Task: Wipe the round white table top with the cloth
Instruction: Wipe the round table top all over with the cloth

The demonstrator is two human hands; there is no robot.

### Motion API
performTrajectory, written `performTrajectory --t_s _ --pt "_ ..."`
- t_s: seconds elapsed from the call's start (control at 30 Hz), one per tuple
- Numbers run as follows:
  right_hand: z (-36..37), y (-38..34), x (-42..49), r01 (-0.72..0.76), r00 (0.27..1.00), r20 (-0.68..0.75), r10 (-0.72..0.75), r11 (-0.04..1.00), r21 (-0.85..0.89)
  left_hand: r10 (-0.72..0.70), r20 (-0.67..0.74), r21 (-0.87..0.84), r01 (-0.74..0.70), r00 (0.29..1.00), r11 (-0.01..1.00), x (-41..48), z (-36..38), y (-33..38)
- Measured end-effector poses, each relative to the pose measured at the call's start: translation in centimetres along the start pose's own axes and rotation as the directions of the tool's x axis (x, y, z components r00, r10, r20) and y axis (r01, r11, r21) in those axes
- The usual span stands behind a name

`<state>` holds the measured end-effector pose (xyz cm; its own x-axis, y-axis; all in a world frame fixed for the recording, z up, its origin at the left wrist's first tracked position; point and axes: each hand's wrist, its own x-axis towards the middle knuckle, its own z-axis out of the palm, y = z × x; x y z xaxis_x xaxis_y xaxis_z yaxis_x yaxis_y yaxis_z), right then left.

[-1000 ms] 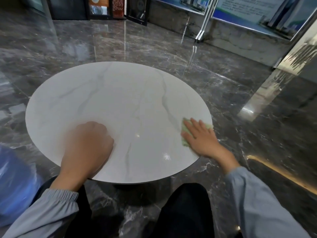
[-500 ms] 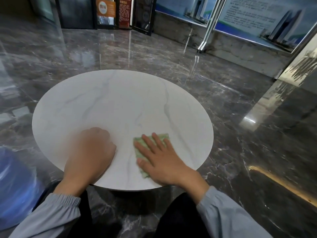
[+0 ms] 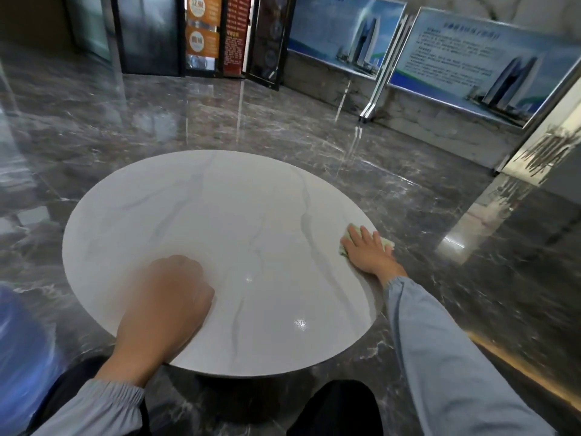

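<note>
While the right hand [image 3: 369, 251], fingers [image 3: 364, 235] spread flat, presses the green cloth [image 3: 387, 243] at the tabletop's [image 3: 220, 199] right edge and the left hand [image 3: 166, 297] rests curled near the front edge, the wiping seems underway, the far part probably left.

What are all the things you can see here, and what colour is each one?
table top: one, round, white with grey veins, in the middle, near the person.
cloth: one, pale green, at the table's right edge, mostly covered by the right hand.
floor: dark grey glossy marble, all around the table.
picture boards: two, blue and white with tall buildings, leaning along the far right wall.
signs: orange and red panels, far wall, between dark door frames.
blue thing: one, blurred, lower left; cannot tell what it is.
left hand: one, curled, resting on the near left of the table.
right hand: one, flat, fingers spread, pressing on the cloth.
sleeves: two, light blue-grey.
</note>
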<state>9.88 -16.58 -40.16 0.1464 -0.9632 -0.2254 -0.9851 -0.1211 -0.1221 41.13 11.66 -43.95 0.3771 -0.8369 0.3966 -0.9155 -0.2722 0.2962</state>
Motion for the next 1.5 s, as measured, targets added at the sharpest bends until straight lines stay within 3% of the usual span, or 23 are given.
performTrajectory --t_s 0.07,0.13,0.27,0.37,0.4,0.47,0.6,0.67,0.73,0.83,0.9,1.0,1.1,1.17,1.23,1.27,1.33,1.43,1.5 --pt "0.4 -3.0 -0.6 0.065 0.998 0.027 -0.065 0.998 -0.004 -0.004 0.003 0.004 0.004 1.0 1.0 0.0 0.0 0.0" --pt "2.2 -7.2 -2.9 0.258 0.966 0.036 -0.256 0.963 -0.076 -0.01 0.002 -0.001 0.01 1.0 1.0 -0.2 0.0 0.1" --pt "6.1 -14.5 -11.3 0.658 0.753 0.085 -0.653 0.742 -0.127 -0.01 0.002 0.012 0.01 1.0 1.0 -0.1 0.1 0.2" --pt "6.1 -14.5 -13.0 0.74 0.671 0.108 -0.733 0.671 -0.048 -0.011 0.007 0.02 0.011 1.0 1.0 0.0 0.0 -0.1" --pt "5.5 -13.8 -11.8 0.732 0.68 0.101 -0.726 0.681 -0.03 -0.016 0.008 0.016 0.016 1.0 1.0 0.1 0.1 -0.1" --pt "4.3 -11.3 -7.5 0.638 0.77 0.083 -0.633 0.768 -0.055 -0.021 0.007 0.008 0.021 1.0 1.0 0.1 0.1 -0.1" --pt "1.3 -2.6 1.9 0.232 0.971 -0.031 -0.235 0.969 -0.087 -0.015 -0.001 0.003 0.015 1.0 1.0 0.0 0.0 -0.1" --pt "0.2 1.5 5.4 0.097 0.995 -0.028 -0.099 0.993 -0.065 -0.019 -0.003 -0.002 0.019 1.0 1.0 -0.1 0.0 -0.1" --pt "-0.7 3.0 7.5 0.117 0.993 -0.016 -0.119 0.989 -0.087 -0.017 -0.02 -0.007 0.017 1.0 1.0 0.0 0.0 -0.1" --pt "-0.8 0.6 8.1 0.044 0.999 -0.015 -0.045 0.998 -0.05 -0.013 -0.034 -0.013 0.012 0.999 1.0 0.0 0.2 -0.1" --pt "-0.3 -2.9 6.8 0.104 0.994 -0.008 -0.105 0.992 -0.07 -0.01 -0.044 -0.018 0.009 0.999 1.0 -0.1 0.2 -0.1" --pt "1.7 -10.2 3.3 0.431 0.901 0.044 -0.431 0.884 -0.179 -0.015 -0.052 -0.026 0.014 0.999 1.0 -0.1 0.1 -0.1" --pt "4.4 -17.5 -2.7 0.672 0.74 0.112 -0.663 0.723 -0.161 -0.009 -0.048 -0.022 0.008 0.999 1.0 -0.1 0.1 0.0" --pt "5.1 -20.0 -6.0 0.767 0.641 0.144 -0.754 0.628 -0.132 -0.019 -0.047 -0.01 0.018 0.999 1.0 0.0 0.0 0.0" --pt "5.0 -20.1 -5.8 0.792 0.61 0.16 -0.776 0.605 -0.086 -0.031 -0.041 -0.006 0.031 0.999 1.0 0.0 0.0 -0.1" --pt "4.5 -19.5 -4.9 0.784 0.62 0.158 -0.768 0.615 -0.086 -0.032 -0.039 -0.008 0.032 0.999 0.999 0.0 0.0 -0.1" --pt "3.0 -17.2 -2.2 0.694 0.72 0.127 -0.683 0.711 -0.112 -0.028 -0.041 -0.019 0.027 0.999 0.999 0.0 0.0 -0.1" --pt "0.7 -11.0 2.9 0.427 0.904 0.034 -0.426 0.894 -0.133 -0.034 -0.033 -0.047 0.033 0.999 0.998 0.0 -0.2 -0.1" --pt "-0.8 -5.8 5.5 0.217 0.976 -0.005 -0.219 0.971 -0.096 -0.04 -0.028 -0.055 0.038 0.999 0.998 0.1 -0.3 -0.2"
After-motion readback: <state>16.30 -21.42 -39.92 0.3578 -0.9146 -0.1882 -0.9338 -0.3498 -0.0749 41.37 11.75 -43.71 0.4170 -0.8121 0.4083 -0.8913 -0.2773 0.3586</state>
